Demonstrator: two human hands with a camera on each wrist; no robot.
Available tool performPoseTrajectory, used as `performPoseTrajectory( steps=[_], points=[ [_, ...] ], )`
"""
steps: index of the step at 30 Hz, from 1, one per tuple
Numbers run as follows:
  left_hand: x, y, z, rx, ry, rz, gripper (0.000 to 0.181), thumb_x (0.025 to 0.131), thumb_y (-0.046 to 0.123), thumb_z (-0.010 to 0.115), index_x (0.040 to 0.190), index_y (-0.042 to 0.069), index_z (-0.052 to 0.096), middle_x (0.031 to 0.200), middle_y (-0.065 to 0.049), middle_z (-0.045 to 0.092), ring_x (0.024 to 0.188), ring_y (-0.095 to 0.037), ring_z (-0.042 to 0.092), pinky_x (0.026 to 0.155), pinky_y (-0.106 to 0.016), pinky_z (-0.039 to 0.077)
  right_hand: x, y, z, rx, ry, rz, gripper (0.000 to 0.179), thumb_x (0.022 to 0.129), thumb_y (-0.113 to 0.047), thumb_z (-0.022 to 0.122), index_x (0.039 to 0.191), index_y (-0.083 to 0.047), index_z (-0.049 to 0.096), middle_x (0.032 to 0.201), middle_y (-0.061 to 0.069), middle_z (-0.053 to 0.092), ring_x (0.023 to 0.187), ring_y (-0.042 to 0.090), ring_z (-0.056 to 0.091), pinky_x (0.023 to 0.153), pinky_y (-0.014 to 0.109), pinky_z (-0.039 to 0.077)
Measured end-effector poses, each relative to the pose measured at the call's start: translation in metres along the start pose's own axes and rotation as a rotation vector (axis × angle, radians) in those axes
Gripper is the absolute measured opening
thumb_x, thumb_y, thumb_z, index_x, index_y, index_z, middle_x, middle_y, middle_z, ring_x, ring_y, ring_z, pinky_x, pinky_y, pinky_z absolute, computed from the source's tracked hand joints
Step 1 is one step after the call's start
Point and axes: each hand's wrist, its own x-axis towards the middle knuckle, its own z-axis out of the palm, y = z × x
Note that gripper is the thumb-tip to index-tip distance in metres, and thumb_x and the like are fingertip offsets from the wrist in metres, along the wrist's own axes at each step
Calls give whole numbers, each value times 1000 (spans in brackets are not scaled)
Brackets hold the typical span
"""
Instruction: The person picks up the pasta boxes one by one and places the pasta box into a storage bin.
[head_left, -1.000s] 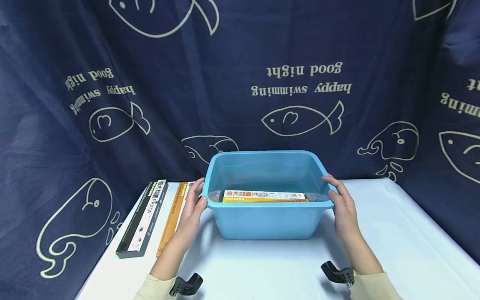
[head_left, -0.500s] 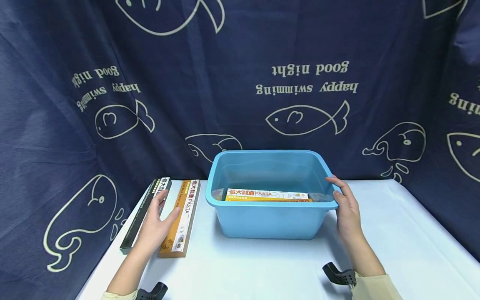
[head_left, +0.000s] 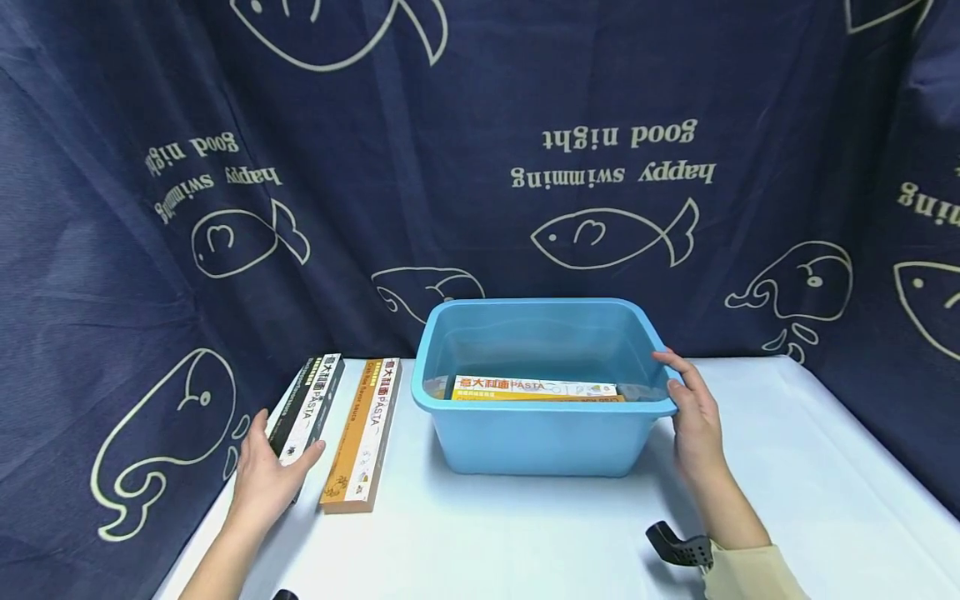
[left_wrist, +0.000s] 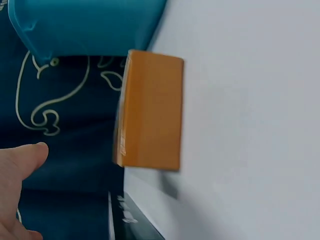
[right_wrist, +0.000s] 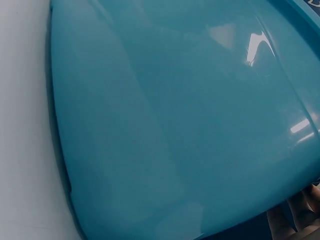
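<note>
My left hand [head_left: 262, 479] is above the near part of a black-and-white pasta box [head_left: 309, 408], thumb and fingers spread on either side. Whether it touches the box I cannot tell. To its right lies an orange-and-white pasta box [head_left: 360, 437], its orange end [left_wrist: 154, 110] large in the left wrist view. My right hand [head_left: 696, 425] grips the right rim of a blue plastic tub [head_left: 532, 442]. The tub's outer wall [right_wrist: 170, 125] fills most of the right wrist view. Inside the tub is another orange-and-white pasta box [head_left: 536, 388], its lower part hidden by the front wall.
A white-covered table [head_left: 510, 542] carries the tub and boxes. Behind it and at both sides hangs a dark blue curtain [head_left: 450, 167] with fish drawings and upside-down lettering.
My left hand has let go of the tub's left rim and moved left and nearer, past the orange box to the black one. The right hand stays on the rim.
</note>
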Motion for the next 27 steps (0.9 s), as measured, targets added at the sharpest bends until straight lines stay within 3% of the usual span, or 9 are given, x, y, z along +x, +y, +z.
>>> performPoseTrajectory(
  steps=[9,15,22,27],
  points=[
    [1,-25,5,-22,-1,-82,117,81,30,79,158,0,-4,155,-42,10,143,-60,14,112,-72,20,0,-2,0,5,-7,15,43,104,-20,35,143,-12,51,165,2,25,156,27,13,121,66,4],
    [0,-33,9,-73,-10,-88,123,78,26,82,158,3,-8,153,-43,14,141,-61,17,112,-71,22,0,-2,0,21,1,19,43,104,-20,35,143,-12,51,165,2,26,155,26,14,121,65,5],
    [-1,-40,13,-14,7,-96,108,75,17,81,155,-6,11,148,-44,20,135,-60,22,107,-69,27,-1,-2,0,22,0,24,44,104,-20,35,144,-12,50,165,2,26,154,25,16,121,64,6],
    [0,-45,12,19,-14,-121,104,77,18,79,151,-16,15,143,-47,25,131,-61,28,107,-69,28,-1,-3,0,23,-2,19,44,104,-21,35,144,-13,50,164,2,27,154,25,17,121,64,5]
  ],
)
